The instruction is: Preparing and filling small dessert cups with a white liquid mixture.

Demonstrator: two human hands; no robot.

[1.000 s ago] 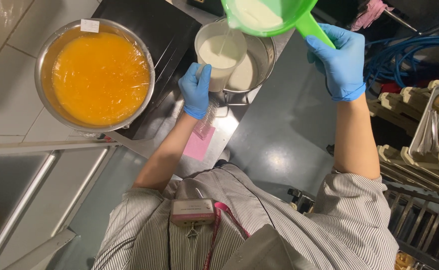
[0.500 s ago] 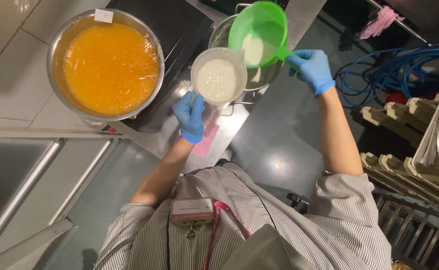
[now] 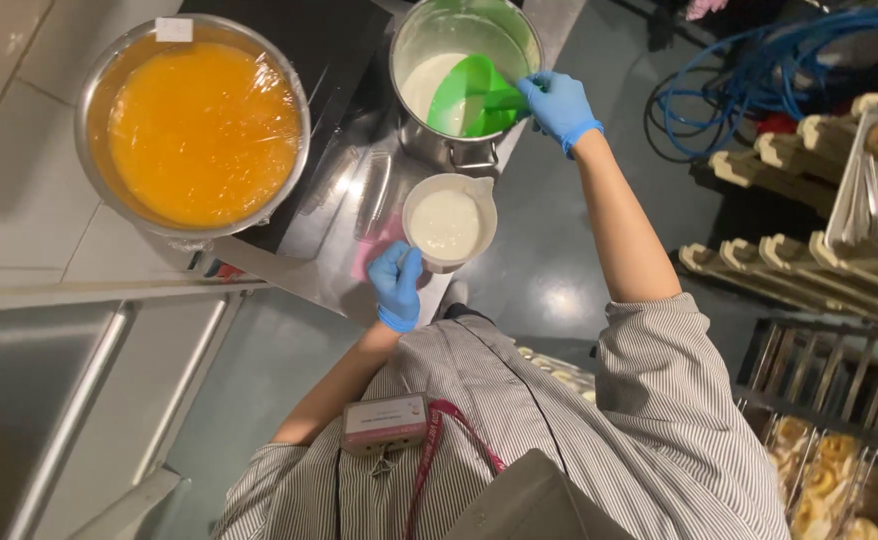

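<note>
We see a steel bench (image 3: 354,235) with a dark panel (image 3: 344,55) across its far part. On the panel's left side rests a wide metal bowl (image 3: 94,95), covered in clear film and full of orange liquid. To its right stands a steel pot (image 3: 439,150) holding white liquid. A pink patch (image 3: 377,245) lies on the bare steel near the bench's front edge. Beyond the bench lies a grey floor (image 3: 549,270), with coiled blue hose (image 3: 759,75) on it at the far right.

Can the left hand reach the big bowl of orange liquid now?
Probably not freely: the left hand is holding the white jug. The covered orange bowl sits close, with nothing between.
</note>
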